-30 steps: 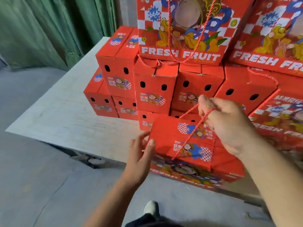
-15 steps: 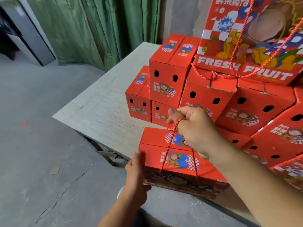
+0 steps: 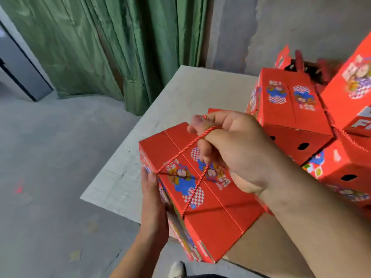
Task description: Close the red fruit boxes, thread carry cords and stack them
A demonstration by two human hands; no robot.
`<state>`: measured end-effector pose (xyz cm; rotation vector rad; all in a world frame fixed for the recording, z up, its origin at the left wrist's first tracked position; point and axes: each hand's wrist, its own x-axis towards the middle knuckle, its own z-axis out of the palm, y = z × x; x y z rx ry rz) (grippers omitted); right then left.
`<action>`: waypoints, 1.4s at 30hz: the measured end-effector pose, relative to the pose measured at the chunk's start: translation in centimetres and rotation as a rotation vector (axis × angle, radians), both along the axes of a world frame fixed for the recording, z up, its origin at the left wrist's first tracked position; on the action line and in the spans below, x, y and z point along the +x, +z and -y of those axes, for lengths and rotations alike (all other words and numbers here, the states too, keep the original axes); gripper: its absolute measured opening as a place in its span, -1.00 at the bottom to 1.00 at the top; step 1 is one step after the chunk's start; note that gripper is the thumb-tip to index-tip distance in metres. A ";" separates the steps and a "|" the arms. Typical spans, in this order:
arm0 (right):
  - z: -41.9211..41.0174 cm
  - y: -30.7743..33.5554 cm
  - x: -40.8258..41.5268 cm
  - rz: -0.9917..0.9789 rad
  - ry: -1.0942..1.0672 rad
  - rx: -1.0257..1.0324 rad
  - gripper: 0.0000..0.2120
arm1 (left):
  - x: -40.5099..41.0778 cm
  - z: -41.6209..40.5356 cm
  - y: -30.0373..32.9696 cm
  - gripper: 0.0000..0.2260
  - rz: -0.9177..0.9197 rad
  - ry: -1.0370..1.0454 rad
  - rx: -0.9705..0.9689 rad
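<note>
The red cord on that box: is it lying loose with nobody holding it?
No: the right hand grips the red cord and pulls it taut above the closed red box.

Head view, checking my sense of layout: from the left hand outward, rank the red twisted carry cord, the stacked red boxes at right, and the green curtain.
1. Red twisted carry cord, its end beside the left hand.
2. Stacked red boxes, right, across the table.
3. Green curtain, far behind.
</note>
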<state>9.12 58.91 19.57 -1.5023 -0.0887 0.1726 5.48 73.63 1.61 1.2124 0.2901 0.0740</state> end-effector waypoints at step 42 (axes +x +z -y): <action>22.2 -9.8 -10.9 0.204 -0.801 -0.295 -0.76 | -0.3 24.3 7.3 -0.86 0.586 -0.806 0.527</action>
